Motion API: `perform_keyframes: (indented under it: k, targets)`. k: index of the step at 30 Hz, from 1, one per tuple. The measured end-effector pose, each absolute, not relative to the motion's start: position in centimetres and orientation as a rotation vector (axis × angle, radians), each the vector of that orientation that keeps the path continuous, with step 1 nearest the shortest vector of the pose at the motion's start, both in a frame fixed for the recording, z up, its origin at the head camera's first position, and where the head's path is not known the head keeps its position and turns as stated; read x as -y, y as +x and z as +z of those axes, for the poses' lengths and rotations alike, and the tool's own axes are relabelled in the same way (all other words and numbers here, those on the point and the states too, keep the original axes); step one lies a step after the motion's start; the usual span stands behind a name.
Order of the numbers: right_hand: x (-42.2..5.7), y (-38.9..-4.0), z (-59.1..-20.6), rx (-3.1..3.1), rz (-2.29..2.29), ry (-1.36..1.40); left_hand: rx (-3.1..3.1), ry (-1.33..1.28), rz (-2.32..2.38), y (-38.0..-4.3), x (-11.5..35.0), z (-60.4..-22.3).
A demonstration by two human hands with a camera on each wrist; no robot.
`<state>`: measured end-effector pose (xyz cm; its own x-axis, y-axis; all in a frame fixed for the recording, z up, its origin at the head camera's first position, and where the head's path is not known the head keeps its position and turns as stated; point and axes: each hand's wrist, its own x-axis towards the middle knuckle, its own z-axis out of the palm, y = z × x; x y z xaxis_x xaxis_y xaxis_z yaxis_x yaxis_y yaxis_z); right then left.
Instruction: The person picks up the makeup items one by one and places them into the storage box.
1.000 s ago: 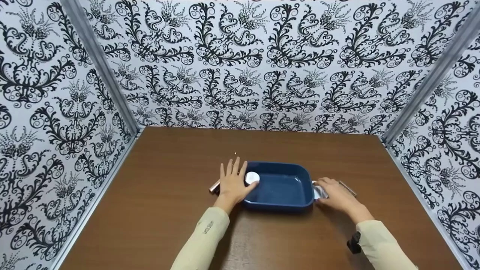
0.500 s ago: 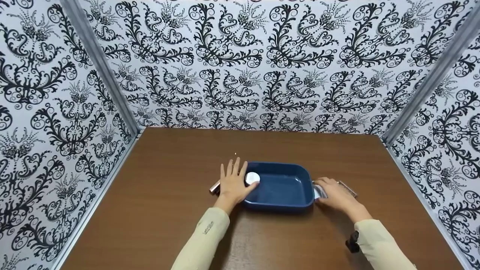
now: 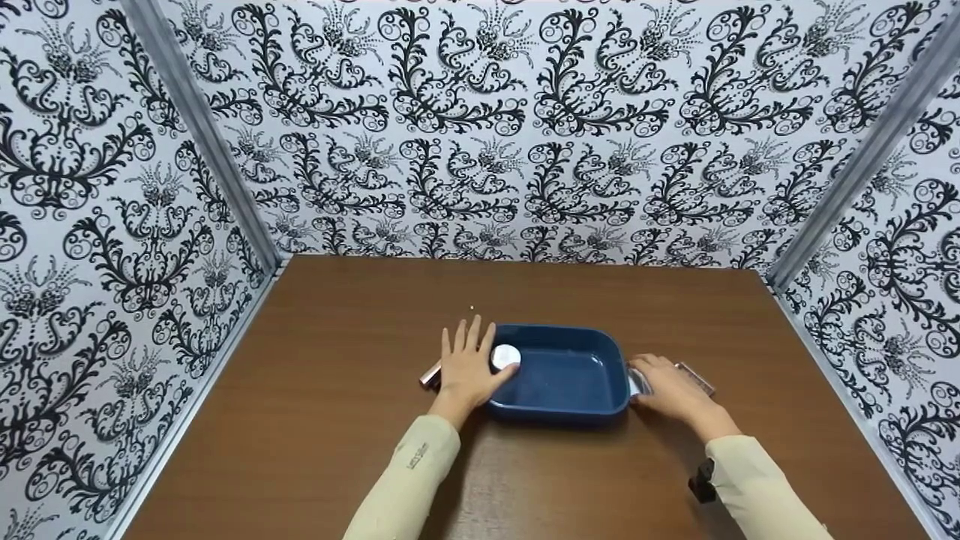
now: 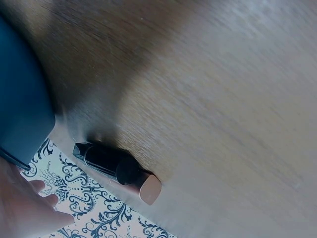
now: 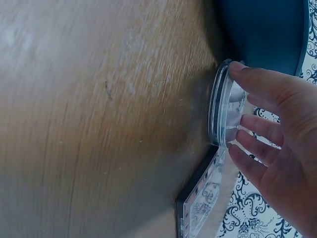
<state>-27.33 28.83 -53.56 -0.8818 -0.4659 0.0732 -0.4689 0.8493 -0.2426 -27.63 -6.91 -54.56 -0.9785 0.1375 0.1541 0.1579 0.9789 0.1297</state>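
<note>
I count: hands (image 3: 465, 373) (image 3: 670, 388), 2; sleeves (image 3: 411, 474), 2; dish (image 3: 562, 413), 1; white disc (image 3: 506, 358), 1; clear case (image 5: 221, 104), 1; flat case (image 5: 202, 199), 1; table (image 3: 352, 337), 1; walls (image 3: 495, 157), 3; tubes (image 4: 106, 161), at least 1, overlap unclear.

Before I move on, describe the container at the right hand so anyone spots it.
On the brown table sits a blue dish. At its right end, the right hand grips a clear round container. Its round shape sets it apart from the rectangular case beside it.
</note>
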Motion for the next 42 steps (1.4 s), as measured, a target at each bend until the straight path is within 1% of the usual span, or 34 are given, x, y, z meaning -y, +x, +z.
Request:
perform_keyframes:
  k: [13,20,42]
  targets:
    - [-28.43,-27.55,-53.31,3.077,0.42,0.703,3.004,-0.221,-0.213,-27.59,6.86,-54.33]
    - [-28.34,-27.79,-53.43,3.04,0.448,0.746,2.998,-0.225,-0.222,-27.62,6.95,-54.48]
    - [-27.88,-28.11,-52.95,3.11,0.379,0.729,3.005,-0.219,-0.2,-27.64,6.92,-54.42]
